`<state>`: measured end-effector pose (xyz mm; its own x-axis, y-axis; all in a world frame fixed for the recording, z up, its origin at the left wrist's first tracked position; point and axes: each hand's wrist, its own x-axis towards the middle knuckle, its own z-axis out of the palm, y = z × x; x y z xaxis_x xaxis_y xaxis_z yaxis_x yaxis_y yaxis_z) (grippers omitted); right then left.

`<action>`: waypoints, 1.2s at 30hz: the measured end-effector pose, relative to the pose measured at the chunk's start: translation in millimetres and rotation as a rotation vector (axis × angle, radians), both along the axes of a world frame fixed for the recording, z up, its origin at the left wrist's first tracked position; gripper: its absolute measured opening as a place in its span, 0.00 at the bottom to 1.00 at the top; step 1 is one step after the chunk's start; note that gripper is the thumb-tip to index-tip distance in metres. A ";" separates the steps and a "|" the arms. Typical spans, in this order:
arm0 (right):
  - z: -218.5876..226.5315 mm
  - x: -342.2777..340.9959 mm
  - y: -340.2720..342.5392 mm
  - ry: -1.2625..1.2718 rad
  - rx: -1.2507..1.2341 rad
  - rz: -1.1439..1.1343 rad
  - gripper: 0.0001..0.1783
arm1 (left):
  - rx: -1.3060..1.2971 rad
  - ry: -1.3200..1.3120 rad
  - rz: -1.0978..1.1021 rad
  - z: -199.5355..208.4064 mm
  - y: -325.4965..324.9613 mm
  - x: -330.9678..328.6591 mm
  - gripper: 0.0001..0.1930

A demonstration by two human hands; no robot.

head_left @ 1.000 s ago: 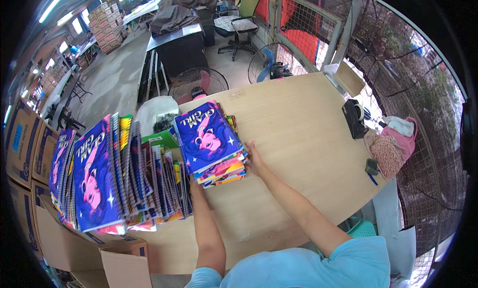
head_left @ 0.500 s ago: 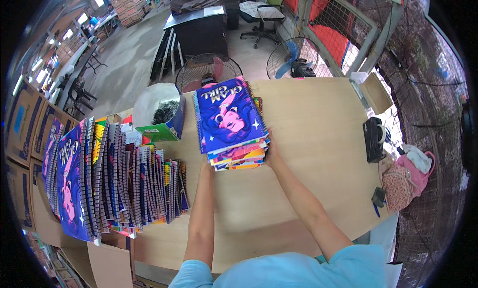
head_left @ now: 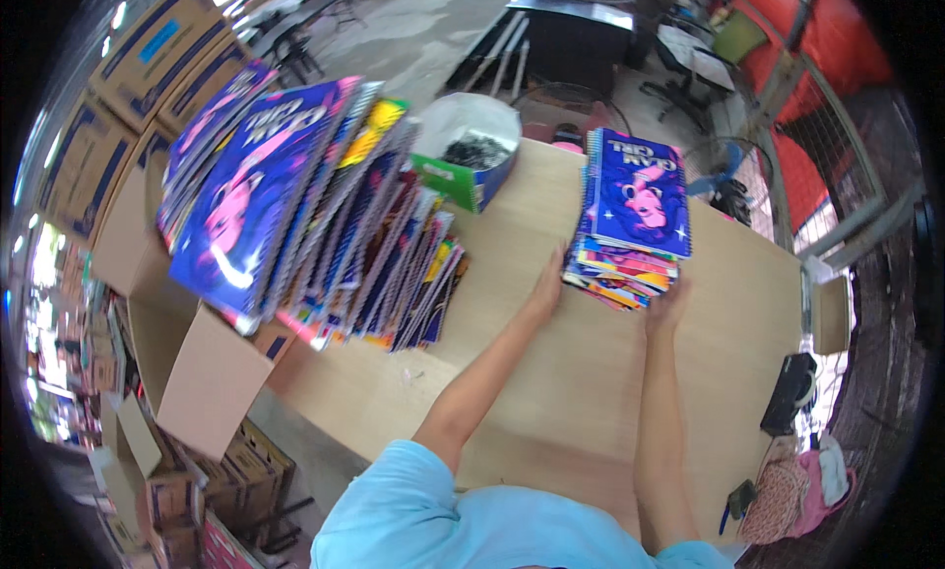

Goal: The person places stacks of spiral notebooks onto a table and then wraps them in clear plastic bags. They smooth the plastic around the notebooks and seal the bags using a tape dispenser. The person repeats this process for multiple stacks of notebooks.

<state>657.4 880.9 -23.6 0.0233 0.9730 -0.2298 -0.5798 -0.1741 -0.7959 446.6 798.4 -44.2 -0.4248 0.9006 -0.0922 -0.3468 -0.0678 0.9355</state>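
Observation:
A stack of spiral notebooks (head_left: 638, 200) stands on the table, its top cover blue-purple with a pink figure. The lower notebooks jut out unevenly on the near side. My left hand (head_left: 549, 282) lies against the left side of the stack, fingers along its edge. At the near right corner my right hand (head_left: 669, 305) grips the stack, its fingers partly hidden and blurred. To the left, a long row of spiral notebooks (head_left: 241, 195) leans on the table, coils facing right.
A cut-open round container (head_left: 463, 121) with dark coil-like bits stands behind the row. Open cardboard flaps (head_left: 212, 382) and stacked cartons (head_left: 162, 37) flank the table's left. A black device (head_left: 787, 394) and a pink bag (head_left: 822, 485) sit at the right edge. Fans stand beyond the far edge.
The view has turned left, so the stack and hands appear farther right. My left hand shows more clearly beside the stack. Both hands stay at its sides.

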 end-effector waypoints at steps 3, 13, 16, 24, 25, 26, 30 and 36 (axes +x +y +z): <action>10.9 24.7 -73.3 -0.199 -0.105 -0.517 0.26 | -0.275 0.439 -0.141 30.8 -148.5 20.7 0.27; 0.7 -209.5 -171.4 -0.260 -0.009 0.555 0.41 | -0.314 0.890 0.475 12.9 -301.6 -201.1 0.41; -14.2 -265.0 -101.2 -0.304 0.040 0.614 0.39 | -0.231 0.713 0.320 7.3 -280.2 -231.8 0.39; -17.9 -279.7 -49.7 -0.112 -0.033 0.598 0.40 | -0.181 1.006 0.338 -3.0 -269.3 -253.9 0.14; -15.5 -275.2 -51.7 -0.112 -0.047 0.592 0.40 | -0.147 0.983 0.360 -5.2 -268.8 -254.5 0.13; -15.6 -272.1 -57.2 -0.119 -0.054 0.589 0.39 | -0.111 0.958 0.386 -7.7 -266.3 -254.9 0.12; -20.4 -256.3 -76.5 -0.129 -0.077 0.548 0.38 | 0.017 0.741 0.415 -13.6 -260.9 -251.7 0.12; -22.5 -261.2 -86.3 -0.128 -0.079 0.511 0.36 | 0.085 0.279 0.426 -25.9 -261.8 -250.1 0.13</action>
<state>396.3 794.6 -46.1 -0.4163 0.8476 -0.3290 -0.3049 -0.4711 -0.8277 196.5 536.6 -70.1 -0.7537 0.6415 0.1430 -0.0096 -0.2283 0.9735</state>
